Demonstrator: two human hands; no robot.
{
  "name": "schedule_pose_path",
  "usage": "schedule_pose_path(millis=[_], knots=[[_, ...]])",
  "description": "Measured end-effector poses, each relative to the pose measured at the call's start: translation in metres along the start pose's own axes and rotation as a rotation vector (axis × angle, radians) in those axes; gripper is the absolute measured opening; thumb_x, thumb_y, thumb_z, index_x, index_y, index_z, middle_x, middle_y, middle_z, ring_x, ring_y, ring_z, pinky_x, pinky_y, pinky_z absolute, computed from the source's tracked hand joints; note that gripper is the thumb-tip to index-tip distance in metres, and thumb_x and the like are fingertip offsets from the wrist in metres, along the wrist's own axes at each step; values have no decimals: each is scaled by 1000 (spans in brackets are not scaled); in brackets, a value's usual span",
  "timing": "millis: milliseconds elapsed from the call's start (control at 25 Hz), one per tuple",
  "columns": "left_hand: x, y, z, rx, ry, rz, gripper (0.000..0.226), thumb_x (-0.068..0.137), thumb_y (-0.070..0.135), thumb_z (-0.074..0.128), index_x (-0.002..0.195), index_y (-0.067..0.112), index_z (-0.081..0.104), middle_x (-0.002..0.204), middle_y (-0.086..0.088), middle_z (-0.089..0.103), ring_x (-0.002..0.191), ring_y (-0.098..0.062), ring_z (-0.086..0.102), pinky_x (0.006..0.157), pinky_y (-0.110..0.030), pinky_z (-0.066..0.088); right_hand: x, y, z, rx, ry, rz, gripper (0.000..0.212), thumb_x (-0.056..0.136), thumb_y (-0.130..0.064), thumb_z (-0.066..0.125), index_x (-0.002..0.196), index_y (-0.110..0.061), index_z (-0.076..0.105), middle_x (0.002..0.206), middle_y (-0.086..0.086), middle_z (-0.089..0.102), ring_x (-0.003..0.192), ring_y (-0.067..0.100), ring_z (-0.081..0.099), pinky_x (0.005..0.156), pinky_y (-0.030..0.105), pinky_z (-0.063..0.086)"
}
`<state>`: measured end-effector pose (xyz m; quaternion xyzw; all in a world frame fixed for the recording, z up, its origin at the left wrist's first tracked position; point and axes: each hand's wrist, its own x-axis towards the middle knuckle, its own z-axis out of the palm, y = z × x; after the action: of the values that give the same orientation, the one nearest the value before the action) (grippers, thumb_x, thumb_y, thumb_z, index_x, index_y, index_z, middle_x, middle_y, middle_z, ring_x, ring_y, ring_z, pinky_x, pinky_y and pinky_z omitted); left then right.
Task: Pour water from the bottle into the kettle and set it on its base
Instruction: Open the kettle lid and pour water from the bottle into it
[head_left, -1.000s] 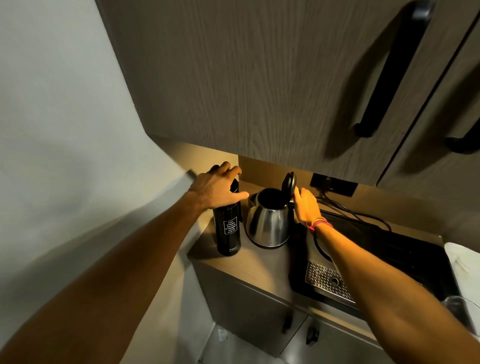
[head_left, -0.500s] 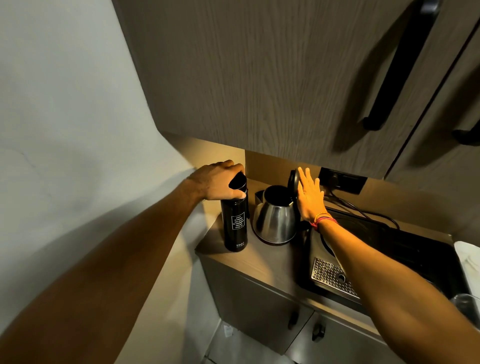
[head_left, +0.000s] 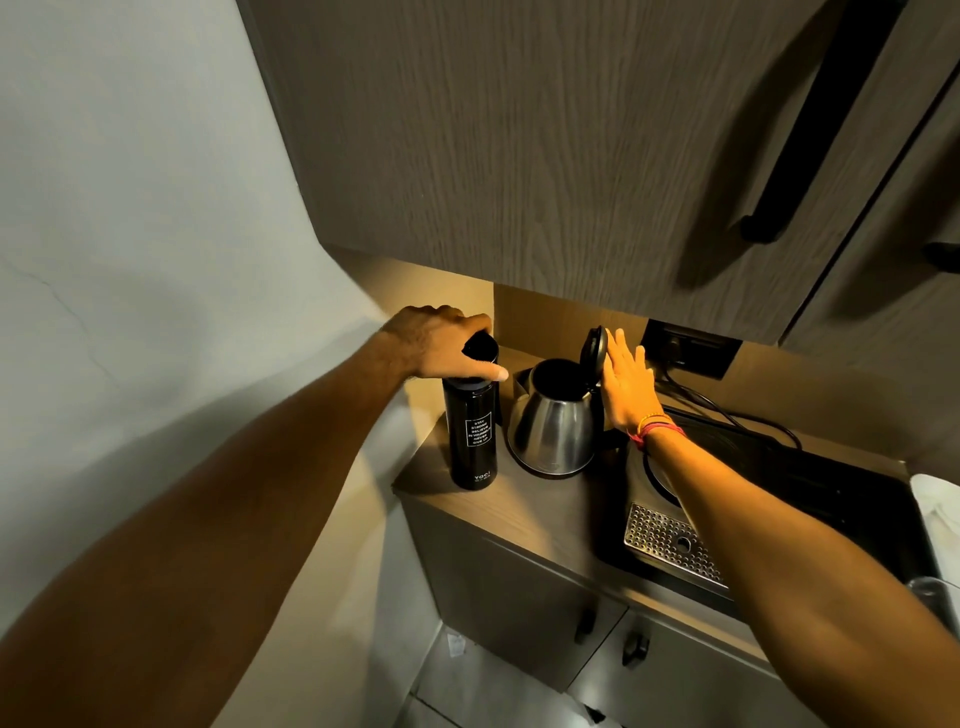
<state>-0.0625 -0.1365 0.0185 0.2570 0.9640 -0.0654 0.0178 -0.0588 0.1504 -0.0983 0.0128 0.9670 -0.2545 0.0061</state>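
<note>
A tall black bottle (head_left: 472, 439) with white lettering stands upright at the left end of the wooden counter (head_left: 524, 514). My left hand (head_left: 441, 343) is wrapped over its black cap from above. Just right of the bottle sits a steel kettle (head_left: 551, 431) with its black lid (head_left: 596, 349) standing upright and its mouth uncovered. My right hand (head_left: 626, 382), fingers spread and flat, is behind the raised lid and beside the kettle's handle, holding nothing. The kettle's underside and handle are hidden.
A black hob (head_left: 810, 488) with a round ring and a perforated metal grille (head_left: 670, 543) fills the counter to the right. A cable (head_left: 727, 410) runs from a wall socket (head_left: 688, 348). Dark cupboards hang overhead. A white object (head_left: 937, 499) lies at far right.
My right hand let go of the kettle lid and opened flat beside it; the lid stays up. My left hand settled lower over the bottle cap. The bottle has not moved.
</note>
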Motion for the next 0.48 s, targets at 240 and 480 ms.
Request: schedule_pose_path(millis=[240,480], knots=[[-8,-2,6,-106,200,-87,74,85,74,50,132,17,42,126,-11,59,106,-32,63,85,-42,55,4,1,3,-118,-50,-24,74,98,-20,47,156,-20,1,165,8,-7,149,44,-7,119,65,7],[-33,-22,42,-160,321,-326,70,93,65,46,137,10,41,126,-20,56,104,-37,64,78,-42,55,8,5,6,-178,-49,-64,75,96,-16,49,156,-15,3,165,11,-5,149,45,-4,119,65,10]])
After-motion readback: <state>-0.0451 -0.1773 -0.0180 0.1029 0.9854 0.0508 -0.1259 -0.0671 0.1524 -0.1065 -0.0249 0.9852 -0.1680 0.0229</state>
